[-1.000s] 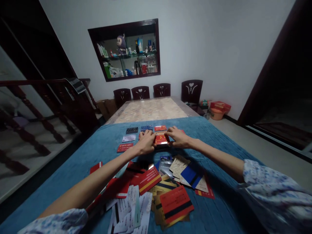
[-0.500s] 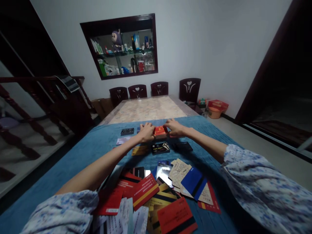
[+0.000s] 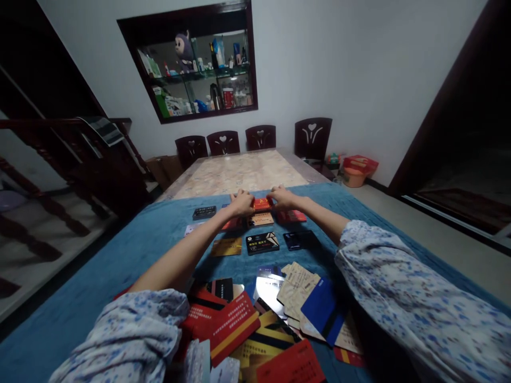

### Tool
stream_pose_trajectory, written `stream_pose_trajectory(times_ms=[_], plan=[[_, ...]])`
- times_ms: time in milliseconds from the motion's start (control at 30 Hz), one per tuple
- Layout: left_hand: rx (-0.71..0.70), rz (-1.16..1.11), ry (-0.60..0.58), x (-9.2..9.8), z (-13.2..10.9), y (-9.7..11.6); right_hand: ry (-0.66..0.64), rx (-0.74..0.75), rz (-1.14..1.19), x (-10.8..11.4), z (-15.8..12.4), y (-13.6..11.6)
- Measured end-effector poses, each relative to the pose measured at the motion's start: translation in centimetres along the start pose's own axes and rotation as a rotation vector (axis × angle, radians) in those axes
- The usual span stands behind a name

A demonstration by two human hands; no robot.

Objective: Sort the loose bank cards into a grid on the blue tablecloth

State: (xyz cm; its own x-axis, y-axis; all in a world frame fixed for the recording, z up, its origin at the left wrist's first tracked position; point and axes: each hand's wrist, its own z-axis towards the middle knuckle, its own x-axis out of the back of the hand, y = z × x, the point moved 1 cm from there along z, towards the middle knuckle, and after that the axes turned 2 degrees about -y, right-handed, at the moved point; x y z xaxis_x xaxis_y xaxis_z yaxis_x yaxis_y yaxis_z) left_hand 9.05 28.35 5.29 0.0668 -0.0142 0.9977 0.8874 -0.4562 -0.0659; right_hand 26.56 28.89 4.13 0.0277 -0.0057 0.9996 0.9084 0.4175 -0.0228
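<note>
At the far row of cards, a red card stack [image 3: 262, 204] lies between my two hands. My left hand [image 3: 241, 203] has its fingers bent against the left side, and my right hand [image 3: 281, 198] pinches the right side. Just nearer is an orange VIP card [image 3: 260, 219], with a red card [image 3: 292, 216] to its right, partly under my right wrist. A black VIP card stack [image 3: 262, 243] lies in the middle, between a gold card [image 3: 226, 247] and a dark card [image 3: 300, 240]. My left forearm hides part of the cards on that side.
Close to me a loose heap holds red cards [image 3: 233, 324], a blue card [image 3: 325, 311] and beige cards [image 3: 296, 287]. A black card stack [image 3: 204, 213] sits at the far left of the blue cloth [image 3: 159, 250]. Dark chairs [image 3: 260, 137] stand behind the table.
My hands have moved slightly farther away along with the red stack, uncovering the orange VIP card and more of the red card at right. The view has tilted a little.
</note>
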Motion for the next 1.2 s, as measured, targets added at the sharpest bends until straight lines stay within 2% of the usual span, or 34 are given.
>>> stream_pose_trajectory(times_ms=[267, 700, 900, 1200], plan=[[0.022, 0.018, -0.056, -0.5, 1.3, -0.5, -0.080, -0.049, -0.002, -0.5, 1.3, -0.1], [0.001, 0.026, -0.115, -2.0, 2.1, -1.8, -0.071, -0.002, 0.000, -2.4, 3.1, 0.2], [0.000, 0.019, -0.118, -2.2, 2.3, -1.8, -0.065, 0.050, 0.018, -2.4, 3.1, 0.4], [0.019, 0.004, -0.134, -2.2, 2.3, -1.8, -0.085, -0.007, 0.039, -2.0, 3.1, -0.7]])
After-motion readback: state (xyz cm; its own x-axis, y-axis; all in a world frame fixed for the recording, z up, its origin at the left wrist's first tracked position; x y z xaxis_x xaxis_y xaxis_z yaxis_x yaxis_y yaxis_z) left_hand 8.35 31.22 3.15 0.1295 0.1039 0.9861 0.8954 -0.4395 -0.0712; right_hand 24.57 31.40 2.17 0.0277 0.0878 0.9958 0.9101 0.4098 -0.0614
